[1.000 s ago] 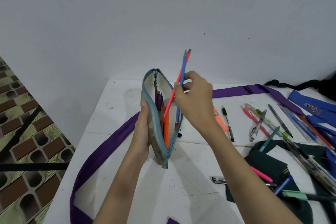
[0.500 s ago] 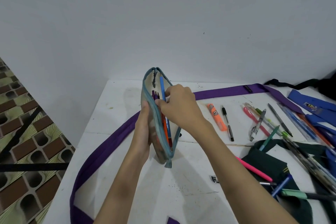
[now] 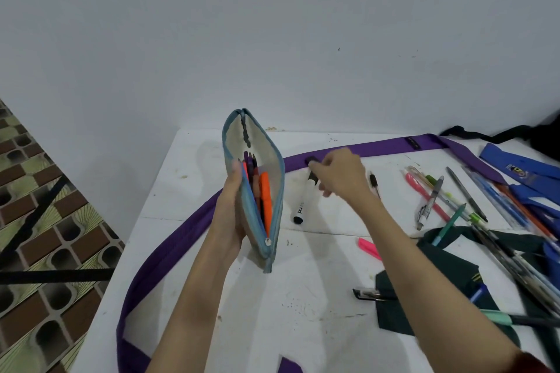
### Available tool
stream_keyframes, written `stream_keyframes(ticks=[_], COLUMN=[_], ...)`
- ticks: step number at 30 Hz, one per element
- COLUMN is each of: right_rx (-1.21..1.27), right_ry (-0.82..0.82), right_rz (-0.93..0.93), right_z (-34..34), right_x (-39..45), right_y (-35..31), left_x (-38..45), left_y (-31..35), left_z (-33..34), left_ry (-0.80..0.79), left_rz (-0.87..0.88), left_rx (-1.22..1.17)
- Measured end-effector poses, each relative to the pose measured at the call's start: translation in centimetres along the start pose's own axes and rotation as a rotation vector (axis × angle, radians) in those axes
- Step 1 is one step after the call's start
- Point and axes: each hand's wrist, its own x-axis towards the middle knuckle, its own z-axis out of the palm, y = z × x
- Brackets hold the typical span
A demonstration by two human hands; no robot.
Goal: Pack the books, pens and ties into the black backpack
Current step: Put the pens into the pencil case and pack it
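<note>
My left hand (image 3: 233,209) holds a grey pencil pouch with blue zip trim (image 3: 266,145) upright and open above the white table (image 3: 303,312). Inside the pouch stand an orange highlighter (image 3: 265,197) and several dark pens. My right hand (image 3: 341,174) is down on the table to the right of the pouch. Its fingers curl around the black-capped end of a white marker (image 3: 304,201) that lies flat. Loose pens (image 3: 433,200) are scattered to the right. A purple tie (image 3: 181,239), a blue tie (image 3: 521,169) and a dark green tie (image 3: 439,281) lie on the table.
Part of the black backpack (image 3: 545,136) shows at the far right edge against the wall. A pink highlighter (image 3: 368,247) and a black pen (image 3: 374,183) lie near my right forearm. The table's left edge drops to a patterned tile floor (image 3: 45,221).
My right hand pushed the blue and red pens into the pouch, let them go and moved right and down to the white marker. The pouch stays upright in my left hand.
</note>
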Motion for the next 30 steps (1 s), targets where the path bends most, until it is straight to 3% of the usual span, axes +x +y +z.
stream_keyframes(ticks=[3,6,9,13,17,22,30], right_rx=[-0.243,-0.242,0.050,0.583,0.711,0.594,-0.119], right_ry=[-0.122,-0.130,-0.134,-0.007,0.073,0.013,0.068], right_rz=[0.040,0.098,0.109,0.059,-0.114,-0.210,-0.336], right_z=[3.1,4.5,3.3,-0.9,-3.8,-3.8,-0.9], right_x=[0.6,0.7,0.5,-1.2,-3.3,-4.9,-5.5], right_y=[1.8,2.3,1.9,-1.3,-5.0,-6.4,-5.4], left_x=[0.2,0.2,0.4,0.4,0.7,0.1,-0.5], left_y=[-0.6,-0.7,-0.7,-0.8,-1.1,-1.2,-0.6], left_z=[-0.2,-0.5,-0.7,-0.6,-0.3,0.3,1.0], left_ry=[0.013,0.004,-0.008,-0.023,0.014,0.067,0.061], left_rz=[0.018,0.015,0.024,0.027,0.012,-0.028,0.078], left_rx=[0.036,-0.010,-0.041,-0.011,0.061,0.003,-0.073])
